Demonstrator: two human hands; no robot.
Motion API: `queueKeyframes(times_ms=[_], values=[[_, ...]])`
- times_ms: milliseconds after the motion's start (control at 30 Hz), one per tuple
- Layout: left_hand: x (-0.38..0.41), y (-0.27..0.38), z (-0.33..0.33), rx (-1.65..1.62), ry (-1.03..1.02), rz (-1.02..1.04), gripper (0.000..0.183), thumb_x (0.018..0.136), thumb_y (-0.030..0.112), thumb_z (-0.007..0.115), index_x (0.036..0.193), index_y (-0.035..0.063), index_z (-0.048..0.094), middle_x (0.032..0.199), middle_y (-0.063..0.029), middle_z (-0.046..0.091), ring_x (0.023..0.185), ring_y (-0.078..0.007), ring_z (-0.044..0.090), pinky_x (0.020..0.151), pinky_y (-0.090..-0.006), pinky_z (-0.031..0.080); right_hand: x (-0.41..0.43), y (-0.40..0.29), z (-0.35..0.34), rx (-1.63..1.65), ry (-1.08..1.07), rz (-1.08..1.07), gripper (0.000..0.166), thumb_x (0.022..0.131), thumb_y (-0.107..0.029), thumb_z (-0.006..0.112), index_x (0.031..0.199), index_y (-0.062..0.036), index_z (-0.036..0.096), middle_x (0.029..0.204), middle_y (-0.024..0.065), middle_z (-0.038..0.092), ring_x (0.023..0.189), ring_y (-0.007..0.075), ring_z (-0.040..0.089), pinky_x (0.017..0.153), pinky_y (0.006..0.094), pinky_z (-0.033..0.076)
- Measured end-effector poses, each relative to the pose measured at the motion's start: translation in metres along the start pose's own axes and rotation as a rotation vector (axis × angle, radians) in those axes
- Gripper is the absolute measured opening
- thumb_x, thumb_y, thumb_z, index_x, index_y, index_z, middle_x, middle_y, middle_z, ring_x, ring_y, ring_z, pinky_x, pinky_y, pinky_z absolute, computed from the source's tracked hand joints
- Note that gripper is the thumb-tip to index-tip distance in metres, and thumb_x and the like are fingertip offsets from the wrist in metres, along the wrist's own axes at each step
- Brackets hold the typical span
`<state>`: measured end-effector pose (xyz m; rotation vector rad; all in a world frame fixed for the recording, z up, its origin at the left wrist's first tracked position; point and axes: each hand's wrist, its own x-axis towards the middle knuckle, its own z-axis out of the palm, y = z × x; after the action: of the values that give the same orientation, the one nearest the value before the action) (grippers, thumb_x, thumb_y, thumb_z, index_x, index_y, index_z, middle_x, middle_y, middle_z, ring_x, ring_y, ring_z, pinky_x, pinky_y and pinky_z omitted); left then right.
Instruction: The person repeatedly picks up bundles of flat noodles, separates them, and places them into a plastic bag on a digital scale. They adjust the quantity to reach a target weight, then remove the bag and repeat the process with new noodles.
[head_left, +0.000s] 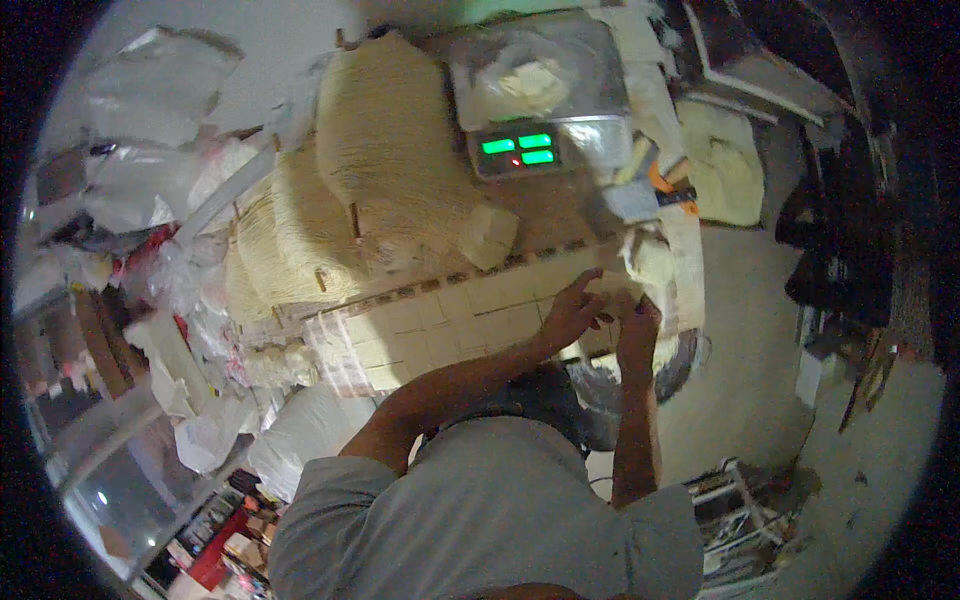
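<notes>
My left hand (576, 311) is over the right part of a board, palm turned toward my other hand, its index finger stretched out. Beside it, my right hand (637, 330) has its fingers closed around the lower edge of a thin pale piece (616, 286). That piece lies between the two hands and is blurred, so whether the left fingers grip it too is unclear. Under and left of my hands, pale square pieces (450, 315) are laid edge to edge in rows. A small pale block-like stack (489, 236) stands just beyond the rows.
Tall stacks of pale, ridged sheets (390, 120) rise at the back left. A digital scale (547, 135) with a lit green display carries a clear plastic bag with pale contents. An orange-handled tool (664, 180) lies right of it. Plastic bags (142, 180) crowd the left.
</notes>
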<state>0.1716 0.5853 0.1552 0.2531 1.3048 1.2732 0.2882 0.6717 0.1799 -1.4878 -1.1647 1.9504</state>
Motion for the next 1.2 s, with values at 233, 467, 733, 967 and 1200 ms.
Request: queueKeyframes(times_ms=[233,467,733,967,1200], values=[[-0.006,-0.003,-0.047,0.137,0.057,0.063,0.046,0.101,0.028,0.059,0.137,0.0041,0.045,0.107,-0.0141,0.072,0.088,-0.0203,0.070,0.073,-0.0327,0.053,0.033,0.002,-0.095,-0.407,0.264,-0.386,0.019,0.094,-0.008,0.062,0.108,0.0044,0.062,0.093,0.0075,0.069,0.089,0.0145,0.062,0.080,0.0292,0.051],[0.004,0.029,-0.112,0.112,0.297,0.202,0.047,0.098,0.029,0.062,0.133,0.0011,0.048,0.102,-0.0114,0.071,0.083,-0.0192,0.069,0.072,-0.0325,0.052,0.096,0.012,-0.069,-0.372,0.230,-0.423,0.028,0.090,-0.009,0.064,0.115,0.0045,0.061,0.100,0.0142,0.070,0.088,0.0204,0.067,0.078,0.0333,0.054],[0.008,0.057,-0.127,0.322,0.579,0.350,0.032,0.096,0.018,0.064,0.124,0.0033,0.059,0.094,-0.0076,0.069,0.081,-0.0147,0.064,0.069,-0.0285,0.051,0.080,0.001,-0.082,-1.098,0.425,-0.522,0.031,0.089,-0.017,0.071,0.113,0.0015,0.062,0.101,0.0205,0.068,0.086,0.0335,0.070,0.074,0.0430,0.054],[0.100,0.146,-0.113,0.414,1.059,0.682,0.067,0.076,0.039,0.086,0.121,0.0004,0.054,0.100,-0.0138,0.064,0.094,-0.0263,0.062,0.082,-0.0404,0.051,0.092,-0.084,-0.032,-0.961,0.342,-0.825,0.042,0.091,-0.026,0.071,0.121,0.0006,0.060,0.112,0.0220,0.065,0.104,0.0397,0.063,0.087,0.0457,0.052],[0.152,0.202,-0.131,0.759,1.217,0.432,0.058,0.082,0.039,0.077,0.121,0.0028,0.055,0.104,-0.0158,0.066,0.100,-0.0342,0.064,0.086,-0.0464,0.053,0.192,-0.165,0.174,-1.185,0.332,-1.381,0.051,0.093,-0.034,0.064,0.132,-0.0023,0.054,0.128,0.0227,0.057,0.115,0.0400,0.057,0.093,0.0476,0.050]])
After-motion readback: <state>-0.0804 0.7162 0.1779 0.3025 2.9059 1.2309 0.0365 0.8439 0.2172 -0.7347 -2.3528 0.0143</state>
